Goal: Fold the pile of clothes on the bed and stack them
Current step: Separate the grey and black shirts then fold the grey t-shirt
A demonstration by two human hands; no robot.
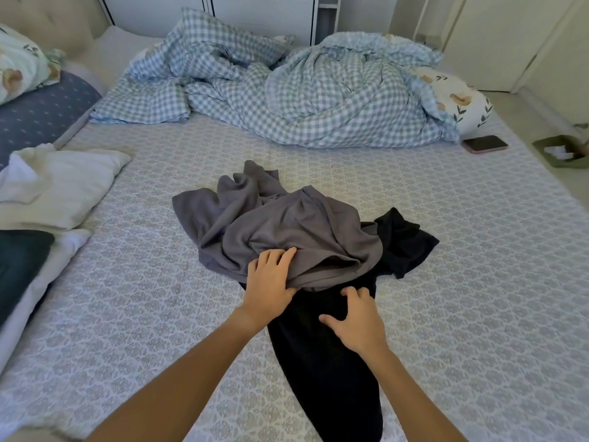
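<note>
Hands on clothes | left hand [269,282] apparently gripping grey garment [287,228] | right hand [357,323] pressing black garment [334,371]

The grey garment [287,224] is soft, matt cloth. The black garment [331,362] is matt cloth too. The phone [485,143] looks glossy.

A crumpled grey jersey garment [280,231] lies in a loose heap in the middle of the bed [462,282], which has a pale patterned sheet. It sits unfolded, with deep creases and one corner trailing towards the far side. It partly covers a black cloth garment [331,371], also unfolded, which stretches from under the grey heap towards the near edge, with another part spread out to the right.
</note>
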